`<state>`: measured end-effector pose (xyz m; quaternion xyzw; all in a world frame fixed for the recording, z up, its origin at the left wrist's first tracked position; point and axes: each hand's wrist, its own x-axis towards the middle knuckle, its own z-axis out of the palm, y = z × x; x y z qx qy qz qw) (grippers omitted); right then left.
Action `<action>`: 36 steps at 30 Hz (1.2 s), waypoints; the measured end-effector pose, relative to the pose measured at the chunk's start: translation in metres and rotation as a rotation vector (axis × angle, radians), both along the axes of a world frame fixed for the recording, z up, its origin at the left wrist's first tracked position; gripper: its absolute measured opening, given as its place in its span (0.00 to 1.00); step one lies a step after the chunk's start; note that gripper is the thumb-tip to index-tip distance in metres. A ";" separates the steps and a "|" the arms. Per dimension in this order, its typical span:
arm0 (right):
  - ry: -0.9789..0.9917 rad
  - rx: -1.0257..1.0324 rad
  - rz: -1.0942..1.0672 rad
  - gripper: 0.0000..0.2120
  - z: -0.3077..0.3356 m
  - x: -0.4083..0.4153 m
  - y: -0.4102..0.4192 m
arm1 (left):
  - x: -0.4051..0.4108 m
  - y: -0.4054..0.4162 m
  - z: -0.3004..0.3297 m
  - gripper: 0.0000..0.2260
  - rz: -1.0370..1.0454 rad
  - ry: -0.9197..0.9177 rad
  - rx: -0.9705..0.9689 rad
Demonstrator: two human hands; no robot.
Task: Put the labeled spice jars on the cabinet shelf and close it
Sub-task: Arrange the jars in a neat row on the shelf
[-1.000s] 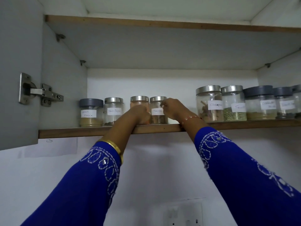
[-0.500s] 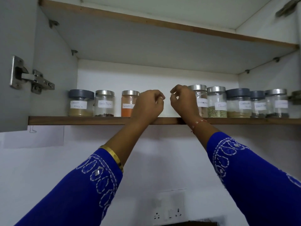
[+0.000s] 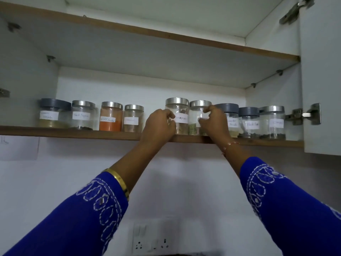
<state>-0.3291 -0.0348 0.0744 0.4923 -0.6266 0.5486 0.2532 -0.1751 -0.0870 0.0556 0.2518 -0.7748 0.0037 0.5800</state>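
A row of labeled spice jars stands on the wooden cabinet shelf [image 3: 73, 133]. From the left: a grey-lidded jar [image 3: 53, 113], a black pepper jar [image 3: 83, 115], an orange powder jar [image 3: 111, 117] and a small steel-lidded jar [image 3: 133, 118]. My left hand [image 3: 159, 126] is curled against the left side of a tall steel-lidded jar [image 3: 180, 115]. My right hand [image 3: 215, 124] grips the jar of green spice [image 3: 195, 124] beside it. Further right stand two grey-lidded jars [image 3: 230, 115] and a steel-lidded one [image 3: 274, 121]. The two held jars touch each other.
The right cabinet door [image 3: 321, 89] hangs open on its hinge [image 3: 302, 115]. An upper shelf board [image 3: 166, 36] runs above the jars. On the white wall below are a paper sheet [image 3: 18, 148] and a socket panel [image 3: 153, 239].
Both hands left the small jar in the middle, moved right along the shelf, and now rest on the tall jar and the green-spice jar. The view shifted right.
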 end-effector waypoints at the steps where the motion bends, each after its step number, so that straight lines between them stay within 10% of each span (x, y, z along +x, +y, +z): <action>1: 0.024 0.029 0.016 0.16 -0.002 -0.004 -0.001 | -0.005 0.001 -0.002 0.12 0.038 -0.035 -0.003; 36: 0.229 1.073 -0.100 0.23 0.040 -0.047 -0.122 | -0.064 -0.058 0.045 0.27 0.435 -0.899 0.509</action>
